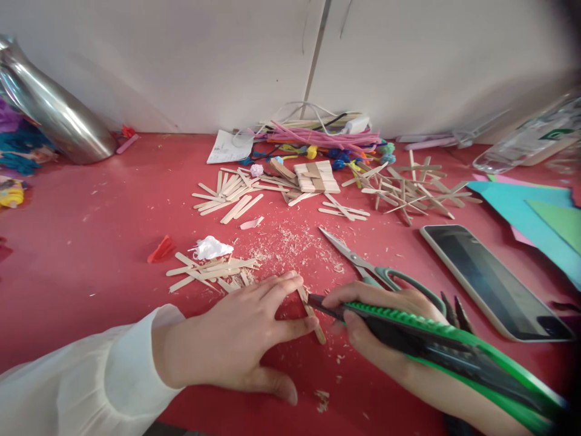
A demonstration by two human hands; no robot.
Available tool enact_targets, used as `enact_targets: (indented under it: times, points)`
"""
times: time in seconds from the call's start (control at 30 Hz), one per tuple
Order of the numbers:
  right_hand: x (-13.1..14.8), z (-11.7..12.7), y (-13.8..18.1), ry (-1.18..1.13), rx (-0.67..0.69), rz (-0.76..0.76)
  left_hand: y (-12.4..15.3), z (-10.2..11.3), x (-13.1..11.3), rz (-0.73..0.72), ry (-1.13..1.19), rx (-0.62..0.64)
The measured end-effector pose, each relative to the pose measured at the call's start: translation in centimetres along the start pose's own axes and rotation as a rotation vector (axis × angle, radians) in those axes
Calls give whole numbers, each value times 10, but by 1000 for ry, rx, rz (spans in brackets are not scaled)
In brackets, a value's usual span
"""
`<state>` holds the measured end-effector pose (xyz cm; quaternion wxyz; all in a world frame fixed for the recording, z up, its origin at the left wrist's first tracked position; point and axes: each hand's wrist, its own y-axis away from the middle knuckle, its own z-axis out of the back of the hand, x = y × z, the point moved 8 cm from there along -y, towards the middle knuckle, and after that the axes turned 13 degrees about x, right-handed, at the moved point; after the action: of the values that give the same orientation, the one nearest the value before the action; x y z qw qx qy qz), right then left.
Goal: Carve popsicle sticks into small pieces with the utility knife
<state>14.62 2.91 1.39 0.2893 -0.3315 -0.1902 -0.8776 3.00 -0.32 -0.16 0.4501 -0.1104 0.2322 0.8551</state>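
Note:
My left hand point(231, 333) lies with spread fingers on the red tabletop, and its fingertips press on a wooden craft stick point(320, 335). In my right hand point(385, 295) is a green and black utility knife point(436, 345), the fingers wrapped around it. The knife's blade end meets the stick beside my left fingertips. Part of the stick is hidden under my left hand. Wood shavings point(290, 245) are scattered just beyond both hands. Scissors point(358, 260) with green-grey handles lie past my right hand, which partly covers them.
A small stick pile point(204, 272) and a crumpled white scrap point(211, 247) lie left. More craft sticks point(408, 191) spread behind, near pink pipe cleaners point(318, 138). A phone point(490, 278) and coloured paper point(526, 209) lie right. A metal flask point(59, 109) stands far left.

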Motion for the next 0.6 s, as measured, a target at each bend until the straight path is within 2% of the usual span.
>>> enact_targets:
  times: [0.27, 0.47, 0.6]
  points:
    - [2, -1, 2, 63, -3, 21, -1, 0, 0, -5, -4, -3]
    - [3, 2, 3, 30, -84, 95, 0, -2, 0, 5, -17, 21]
    - [5, 2, 3, 53, -81, 105, 0, -1, 1, 4, -17, 14]
